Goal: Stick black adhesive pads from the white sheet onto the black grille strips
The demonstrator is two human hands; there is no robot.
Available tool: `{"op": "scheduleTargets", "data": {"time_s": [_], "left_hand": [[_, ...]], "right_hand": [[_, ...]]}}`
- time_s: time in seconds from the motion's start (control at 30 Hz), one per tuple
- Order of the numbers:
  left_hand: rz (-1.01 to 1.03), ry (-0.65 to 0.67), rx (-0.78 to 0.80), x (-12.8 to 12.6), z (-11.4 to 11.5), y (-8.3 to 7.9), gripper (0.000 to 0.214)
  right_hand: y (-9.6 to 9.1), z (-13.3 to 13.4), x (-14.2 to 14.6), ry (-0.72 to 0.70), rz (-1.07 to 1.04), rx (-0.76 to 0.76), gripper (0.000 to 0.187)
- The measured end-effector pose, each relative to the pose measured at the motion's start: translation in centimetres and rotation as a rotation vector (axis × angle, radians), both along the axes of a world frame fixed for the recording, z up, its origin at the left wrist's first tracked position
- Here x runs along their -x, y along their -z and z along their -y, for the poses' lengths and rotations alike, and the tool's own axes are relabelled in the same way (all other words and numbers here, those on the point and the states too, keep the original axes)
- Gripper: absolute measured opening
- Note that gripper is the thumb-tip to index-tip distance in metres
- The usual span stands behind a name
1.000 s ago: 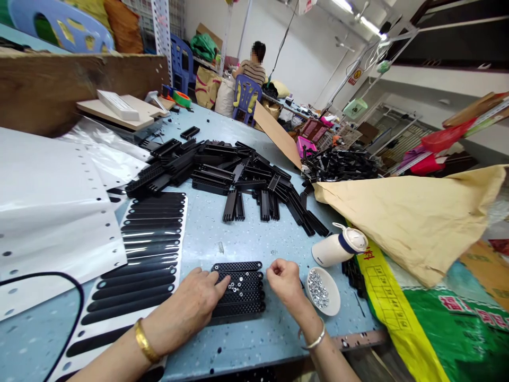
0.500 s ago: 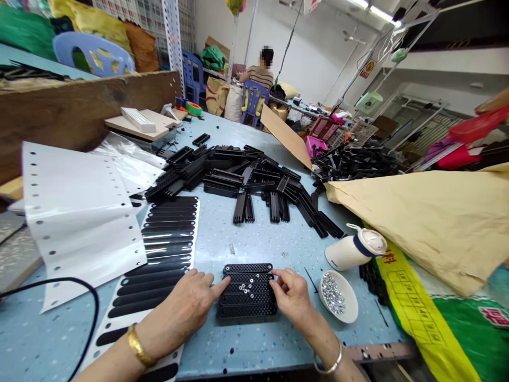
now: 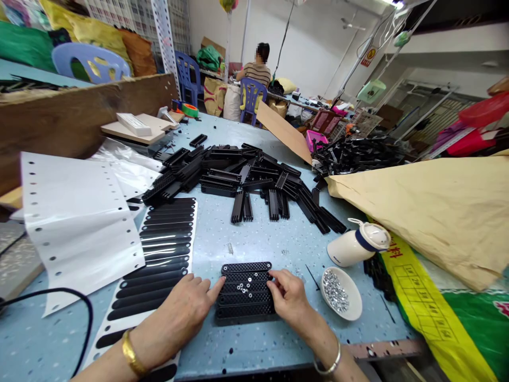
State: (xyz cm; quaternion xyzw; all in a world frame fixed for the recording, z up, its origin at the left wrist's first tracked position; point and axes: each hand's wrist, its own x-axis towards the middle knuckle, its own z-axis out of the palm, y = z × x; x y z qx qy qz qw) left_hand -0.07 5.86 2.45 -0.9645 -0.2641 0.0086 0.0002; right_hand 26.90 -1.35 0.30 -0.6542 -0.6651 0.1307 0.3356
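A block of black strips with a textured face (image 3: 246, 307) lies side by side on the table in front of me. Several small silvery rings (image 3: 244, 289) are scattered on top. My left hand (image 3: 185, 305) rests at the block's left end, one digit stretched out to touch a strip's tip and the other fingers loosely bent, holding nothing. At the right end, my right hand (image 3: 292, 297) has thumb and forefinger close together by a strip's tip; whatever sits between them is too small to make out. A white bowl (image 3: 353, 312) of similar silvery pieces stands right of that hand.
Behind the block spreads a pile of black strips (image 3: 222, 164). A sheet of black stickers (image 3: 165, 239) and white perforated paper (image 3: 81, 223) lie left. A cream bottle (image 3: 345, 248) lies beyond the bowl, near brown paper (image 3: 429, 212). A person (image 3: 257, 69) sits in the background.
The view has shifted slightly. Both hands stay at the two ends of the block, with only slight finger movement at the right end.
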Motion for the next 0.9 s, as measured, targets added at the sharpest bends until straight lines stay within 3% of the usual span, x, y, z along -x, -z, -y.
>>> {"op": "scheduleTargets", "data": {"time_s": [0.2, 0.33, 0.47, 0.7, 0.9], "left_hand": [[0.033, 0.044, 0.057, 0.0, -0.9, -1.0, 0.068], [0.162, 0.016, 0.083, 0.0, -1.4, -0.8, 0.062], [0.364, 0.041, 0.047, -0.8, -1.8, -0.7, 0.049], [0.622, 0.079, 0.016, -5.9, -0.1, -1.6, 0.038], [0.525, 0.011, -0.032, -9.8, 0.7, -0.5, 0.032]], "right_hand": [[-0.4, -0.3, -0.8, 0.011, 0.058, 0.018, 0.022], [-2.5, -0.6, -4.7, 0.102, 0.39, 0.177, 0.02], [-3.7, -0.4, -8.6, 0.134, 0.595, 0.289, 0.017], [-2.4, 0.1, -9.4, 0.026, 0.812, 0.439, 0.022], [-2.4, -1.3, -9.6, -0.055, 0.833, 0.517, 0.028]]}}
